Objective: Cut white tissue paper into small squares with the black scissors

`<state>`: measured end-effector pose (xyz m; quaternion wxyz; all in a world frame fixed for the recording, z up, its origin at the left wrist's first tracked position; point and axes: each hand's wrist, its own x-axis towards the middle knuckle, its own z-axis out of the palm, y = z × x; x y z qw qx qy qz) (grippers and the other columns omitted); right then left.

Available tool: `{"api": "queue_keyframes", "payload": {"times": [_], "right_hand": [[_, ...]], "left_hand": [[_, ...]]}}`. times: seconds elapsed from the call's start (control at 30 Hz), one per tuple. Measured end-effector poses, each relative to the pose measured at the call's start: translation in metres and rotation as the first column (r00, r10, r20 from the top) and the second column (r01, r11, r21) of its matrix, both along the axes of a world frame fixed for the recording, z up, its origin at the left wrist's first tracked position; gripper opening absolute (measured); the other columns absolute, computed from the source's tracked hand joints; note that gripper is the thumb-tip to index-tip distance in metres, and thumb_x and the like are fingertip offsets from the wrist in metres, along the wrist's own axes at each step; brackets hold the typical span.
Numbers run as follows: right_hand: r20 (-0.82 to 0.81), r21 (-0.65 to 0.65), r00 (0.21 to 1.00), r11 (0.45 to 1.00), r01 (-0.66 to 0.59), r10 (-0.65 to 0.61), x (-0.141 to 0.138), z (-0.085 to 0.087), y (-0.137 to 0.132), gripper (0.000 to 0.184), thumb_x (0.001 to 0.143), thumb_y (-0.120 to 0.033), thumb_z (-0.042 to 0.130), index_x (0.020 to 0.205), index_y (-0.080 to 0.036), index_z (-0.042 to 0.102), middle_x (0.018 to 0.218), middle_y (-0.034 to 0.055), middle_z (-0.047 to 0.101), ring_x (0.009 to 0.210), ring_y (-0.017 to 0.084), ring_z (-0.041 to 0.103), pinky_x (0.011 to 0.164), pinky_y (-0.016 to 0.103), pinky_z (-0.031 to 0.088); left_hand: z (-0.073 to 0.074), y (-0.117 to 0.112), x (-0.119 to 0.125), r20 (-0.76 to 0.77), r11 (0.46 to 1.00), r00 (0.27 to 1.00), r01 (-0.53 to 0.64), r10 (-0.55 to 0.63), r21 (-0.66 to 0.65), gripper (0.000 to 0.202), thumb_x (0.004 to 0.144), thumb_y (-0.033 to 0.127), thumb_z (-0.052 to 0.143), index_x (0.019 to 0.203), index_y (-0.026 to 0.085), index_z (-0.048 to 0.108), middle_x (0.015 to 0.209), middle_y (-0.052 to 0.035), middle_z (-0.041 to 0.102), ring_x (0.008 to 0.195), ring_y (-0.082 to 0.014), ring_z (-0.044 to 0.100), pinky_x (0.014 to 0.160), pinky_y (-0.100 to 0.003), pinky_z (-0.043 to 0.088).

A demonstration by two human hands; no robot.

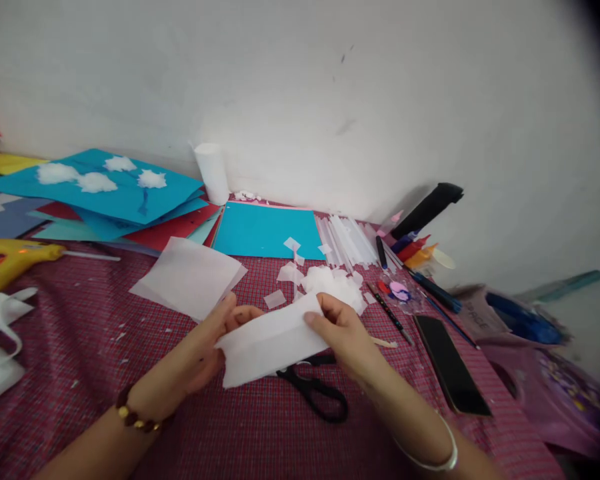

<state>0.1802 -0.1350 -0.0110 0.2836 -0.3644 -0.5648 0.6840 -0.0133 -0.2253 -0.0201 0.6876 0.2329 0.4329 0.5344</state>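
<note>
My right hand [343, 333] pinches a folded strip of thin white paper [275, 343] at its right end, thumb in front. My left hand [210, 350] is at the strip's left end with the fingers stretched out and the thumb raised. Some of its fingers are partly hidden behind the paper, so whether they touch it is unclear. Under the strip lie black-handled scissors [315, 390], their blades mostly covered. Beyond my hands are a pile of white paper pieces [333, 283] and flat translucent white sheets [187, 273].
Blue card sheets with white tufts [95, 181] are stacked at left, near a yellow glue gun [20, 257]. A white roll [213, 173] stands by the wall. Glue sticks [347, 240], a patterned pencil [390, 313] and a phone [453, 367] lie at right.
</note>
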Motion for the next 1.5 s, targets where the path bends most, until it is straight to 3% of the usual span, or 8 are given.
{"api": "queue_keyframes", "payload": {"times": [0.2, 0.4, 0.53, 0.73, 0.9, 1.03, 1.27, 1.5], "right_hand": [[-0.086, -0.125, 0.988, 0.986, 0.114, -0.125, 0.007, -0.03, 0.002, 0.02, 0.074, -0.036, 0.07, 0.079, -0.019, 0.06, 0.06, -0.0051, 0.056, 0.045, 0.009, 0.045, 0.036, 0.017, 0.037], [-0.153, -0.217, 0.979, 0.971, 0.103, -0.138, 0.012, -0.038, 0.002, 0.02, 0.075, -0.034, 0.073, 0.084, -0.019, 0.065, 0.065, -0.0036, 0.06, 0.049, 0.01, 0.05, 0.039, 0.018, 0.046], [-0.186, -0.268, 0.978, 0.962, 0.046, -0.099, 0.011, -0.039, -0.002, 0.025, 0.072, -0.032, 0.076, 0.091, -0.019, 0.068, 0.07, -0.0014, 0.065, 0.052, 0.011, 0.055, 0.041, 0.019, 0.046], [-0.29, -0.34, 0.956, 0.939, -0.056, -0.048, 0.008, -0.041, -0.005, 0.033, 0.069, -0.026, 0.079, 0.1, -0.021, 0.067, 0.085, 0.0004, 0.073, 0.073, 0.015, 0.065, 0.067, 0.023, 0.05], [-0.281, -0.34, 0.958, 0.94, -0.035, -0.066, 0.007, -0.04, -0.003, 0.034, 0.071, -0.027, 0.077, 0.103, -0.021, 0.065, 0.089, 0.0024, 0.075, 0.075, 0.018, 0.067, 0.068, 0.027, 0.05], [-0.262, -0.339, 0.956, 0.94, 0.034, -0.129, 0.007, -0.039, 0.0, 0.035, 0.071, -0.026, 0.077, 0.104, -0.022, 0.066, 0.093, 0.0033, 0.075, 0.077, 0.019, 0.067, 0.065, 0.027, 0.05], [-0.226, -0.336, 0.962, 0.94, 0.068, -0.15, 0.007, -0.04, 0.0, 0.034, 0.071, -0.028, 0.077, 0.103, -0.021, 0.067, 0.088, 0.0038, 0.074, 0.061, 0.016, 0.061, 0.047, 0.023, 0.044], [-0.218, -0.297, 0.967, 0.953, 0.063, -0.132, 0.008, -0.042, -0.003, 0.034, 0.073, -0.028, 0.076, 0.104, -0.022, 0.066, 0.093, 0.0041, 0.075, 0.073, 0.02, 0.067, 0.06, 0.028, 0.05]], "left_hand": [[-0.019, 0.004, -0.002, 0.11, 0.999, 0.993, -0.049, 0.047, 0.013, 0.04, 0.07, 0.049, 0.072, 0.093, 0.017, 0.07, 0.084, -0.0063, 0.072, 0.072, -0.0193, 0.062, 0.065, -0.028, 0.047], [-0.021, 0.01, -0.003, 0.036, 0.993, 0.993, -0.112, 0.114, -0.034, 0.022, 0.062, 0.021, 0.081, 0.077, 0.014, 0.066, 0.069, -0.001, 0.069, 0.056, -0.0112, 0.059, 0.054, -0.021, 0.045], [-0.023, 0.01, 0.0, 0.019, 0.986, 0.99, -0.136, 0.139, -0.095, 0.033, 0.059, 0.021, 0.083, 0.076, 0.017, 0.056, 0.067, 0.0027, 0.065, 0.053, -0.0111, 0.059, 0.05, -0.02, 0.044], [-0.02, 0.007, 0.003, 0.011, 0.988, 0.991, -0.135, 0.136, -0.08, 0.039, 0.057, 0.023, 0.083, 0.082, 0.019, 0.053, 0.068, 0.0045, 0.063, 0.053, -0.0109, 0.058, 0.048, -0.019, 0.043], [-0.02, 0.011, 0.002, 0.087, 0.98, 0.98, -0.171, 0.179, -0.099, 0.028, 0.067, 0.028, 0.078, 0.085, 0.015, 0.062, 0.074, -0.0023, 0.068, 0.06, -0.0138, 0.061, 0.056, -0.023, 0.047], [-0.022, 0.012, -0.002, 0.224, 0.982, 0.958, -0.187, 0.181, 0.005, 0.024, 0.079, 0.036, 0.068, 0.09, 0.014, 0.067, 0.079, -0.0045, 0.069, 0.066, -0.0144, 0.061, 0.06, -0.025, 0.05], [-0.023, 0.006, -0.002, 0.266, 0.987, 0.957, -0.143, 0.119, 0.071, 0.032, 0.063, 0.028, 0.082, 0.088, 0.017, 0.065, 0.074, -0.0008, 0.065, 0.058, -0.0112, 0.059, 0.049, -0.02, 0.05], [-0.026, 0.009, 0.002, 0.139, 0.993, 0.985, -0.11, 0.104, 0.034, 0.015, 0.068, 0.018, 0.075, 0.075, 0.015, 0.061, 0.066, 0.0019, 0.06, 0.052, -0.0083, 0.058, 0.044, -0.017, 0.049]]}}
